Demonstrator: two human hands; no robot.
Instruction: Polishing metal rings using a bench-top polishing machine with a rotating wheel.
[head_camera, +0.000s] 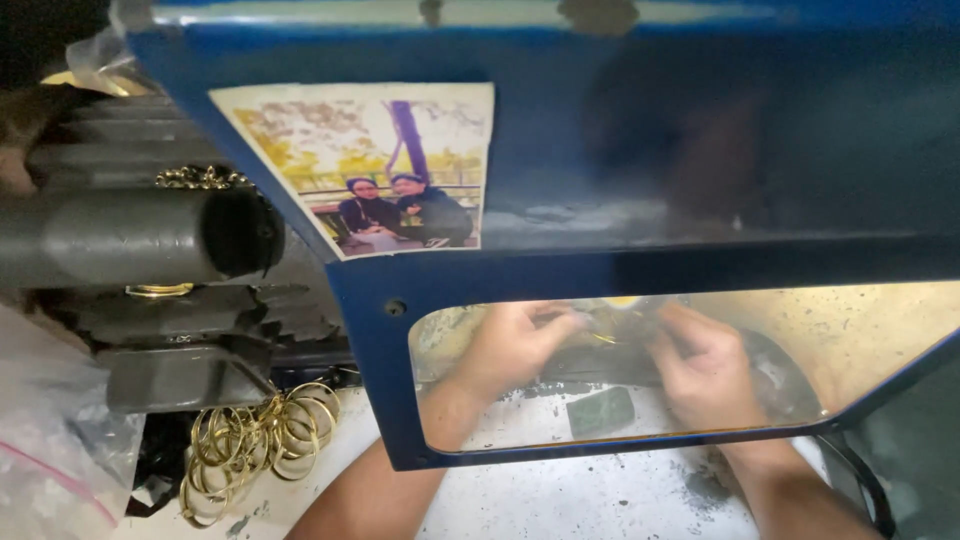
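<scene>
Behind the clear window (800, 350) of a blue guard panel (640, 130), both hands work close together over a pale, speckled bench top (560, 500). Left hand (515, 345): fingers curled inward, tips bunched toward the centre. Right hand (700, 365): fingers likewise bent, knuckles up. Between the two sets of fingertips sits a small yellowish piece (607, 338), thin and glinting; it lies right at the tips of both hands, but the window blurs the view and I cannot tell which fingers actually pinch it, or whether either hand is closed on it. Both forearms pass under the panel's lower edge.

Below the hands, a dark green rectangular pad (600, 412) lies flat on the bench, apart from the fingers.

Fixed to the blue panel, upper left: a colour photograph (375, 165) of two seated people outdoors.

Left of the panel: a grey machine with a cylindrical shaft (140, 238). A bunch of thin gold-coloured rings (255, 445) hangs and rests beneath it, well apart from both hands. Clear plastic bag (50, 440) at far left.
</scene>
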